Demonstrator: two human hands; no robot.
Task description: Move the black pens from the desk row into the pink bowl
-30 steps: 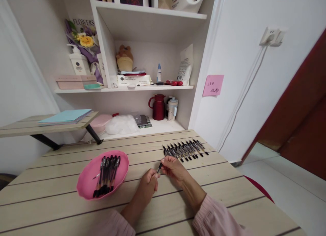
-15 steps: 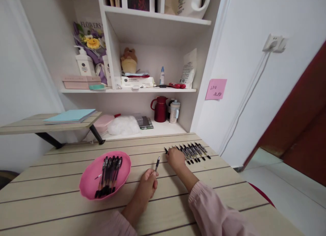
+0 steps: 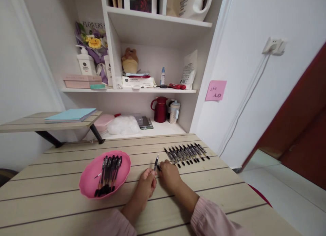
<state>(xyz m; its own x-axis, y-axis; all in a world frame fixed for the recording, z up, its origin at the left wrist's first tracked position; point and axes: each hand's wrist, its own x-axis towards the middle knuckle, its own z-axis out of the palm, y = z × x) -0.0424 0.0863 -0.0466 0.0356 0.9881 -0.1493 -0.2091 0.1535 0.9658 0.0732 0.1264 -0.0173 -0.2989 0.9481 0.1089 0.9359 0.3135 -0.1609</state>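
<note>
Several black pens [image 3: 110, 173] are lying in a pink bowl [image 3: 86, 181] on the bench [image 3: 63, 212]. Next, the left hand [image 3: 146, 183] is gripping a single pen [image 3: 156, 164], and its silver end is pointing up. Just beside it, the right hand [image 3: 168, 174] is pinching a small black cap [image 3: 159, 168]. Farther right, more pens [image 3: 186, 152] are lying in a row.

My tally over the remote feed: hands, 2 (left hand [image 3: 146, 183], right hand [image 3: 170, 176]). Held upright pen [image 3: 156, 163], 1. Pink bowl [image 3: 87, 182], 1. Bowl pens [image 3: 109, 174]: several, overlapped; I cannot fix a number. Row pens [image 3: 184, 153]: over six, exact count unclear to me. Red jug [image 3: 160, 110], 1. Pink sticky note [image 3: 216, 90], 1.
</note>
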